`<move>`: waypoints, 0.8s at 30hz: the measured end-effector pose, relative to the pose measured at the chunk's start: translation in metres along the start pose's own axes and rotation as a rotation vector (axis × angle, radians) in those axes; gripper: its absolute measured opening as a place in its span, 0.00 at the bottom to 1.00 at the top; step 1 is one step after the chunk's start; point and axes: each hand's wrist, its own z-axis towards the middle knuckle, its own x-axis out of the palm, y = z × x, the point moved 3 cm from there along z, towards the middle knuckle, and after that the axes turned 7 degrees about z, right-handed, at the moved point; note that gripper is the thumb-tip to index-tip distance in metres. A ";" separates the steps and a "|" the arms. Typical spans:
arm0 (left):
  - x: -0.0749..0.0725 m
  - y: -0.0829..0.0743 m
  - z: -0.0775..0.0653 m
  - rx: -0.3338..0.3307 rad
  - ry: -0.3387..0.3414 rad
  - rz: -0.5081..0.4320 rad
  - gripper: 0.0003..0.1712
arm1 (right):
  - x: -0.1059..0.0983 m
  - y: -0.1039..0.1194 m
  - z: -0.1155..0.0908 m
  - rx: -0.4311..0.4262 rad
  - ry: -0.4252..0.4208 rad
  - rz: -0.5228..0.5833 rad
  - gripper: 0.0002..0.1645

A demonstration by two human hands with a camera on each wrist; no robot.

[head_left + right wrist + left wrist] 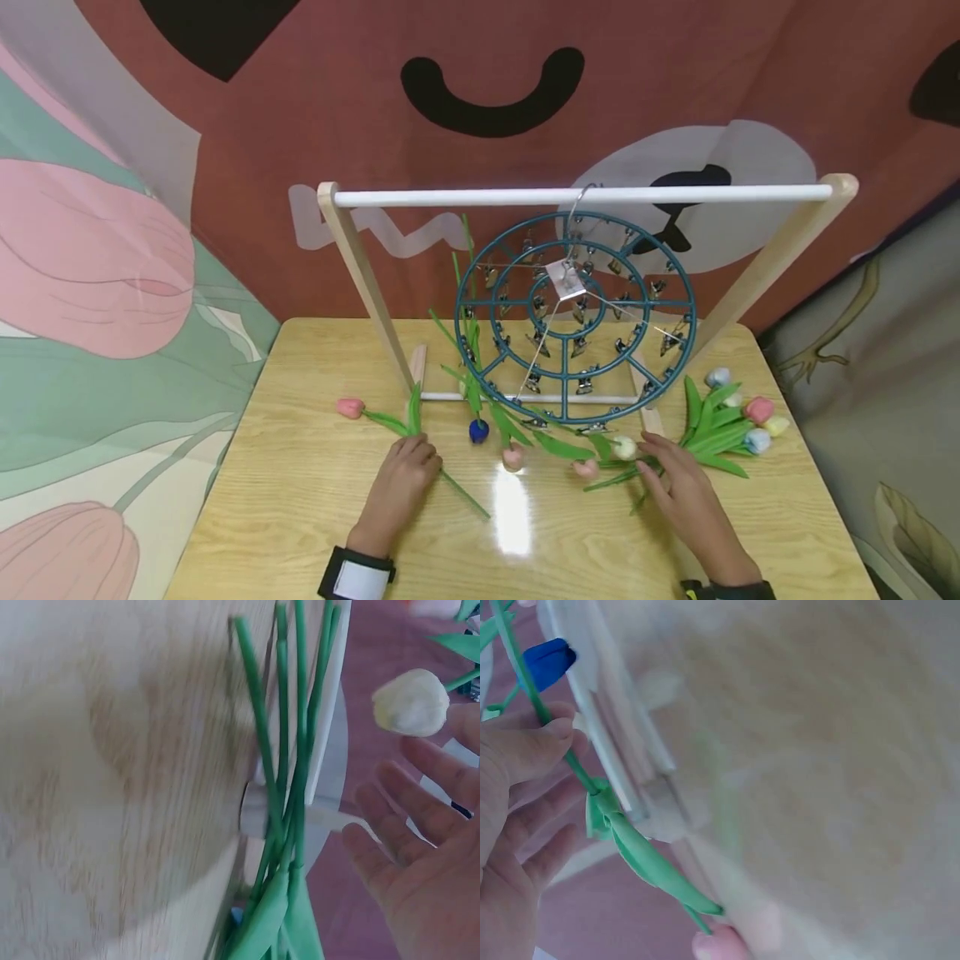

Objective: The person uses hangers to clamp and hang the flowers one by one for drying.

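My left hand [401,483] pinches the green stem of an artificial pink tulip [349,408] between thumb and forefinger, low over the table's left half. Its bloom points left, and the stem end runs down to the right. My right hand [682,483] has its fingers spread and relaxed, with a white tulip [412,703] right at the fingertips. That white bloom hangs at the front edge of a round teal clip hanger [565,379]. A blue tulip [478,431] and two pale pink tulips [513,457] also hang along the hanger's front and left.
The hanger hooks over a white bar [465,197] on a wooden stand [360,275]. Several metal clips dangle from its rings. On the right lies a bunch of tulips [712,433], its green stems [281,750] beneath my right hand. A printed curtain [480,158] hangs behind the table.
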 end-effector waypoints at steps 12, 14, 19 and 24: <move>-0.033 -0.041 0.020 0.118 -0.096 0.030 0.14 | 0.004 0.043 -0.004 0.040 0.148 0.047 0.05; -0.036 -0.049 0.023 0.132 -0.094 0.039 0.14 | 0.008 0.049 -0.004 0.064 0.236 0.103 0.04; -0.038 -0.066 0.028 0.166 -0.075 0.055 0.15 | 0.017 0.065 -0.006 -0.013 0.344 0.250 0.07; -0.040 -0.077 0.032 0.185 -0.074 0.038 0.13 | 0.022 0.077 -0.005 -0.081 0.302 0.254 0.03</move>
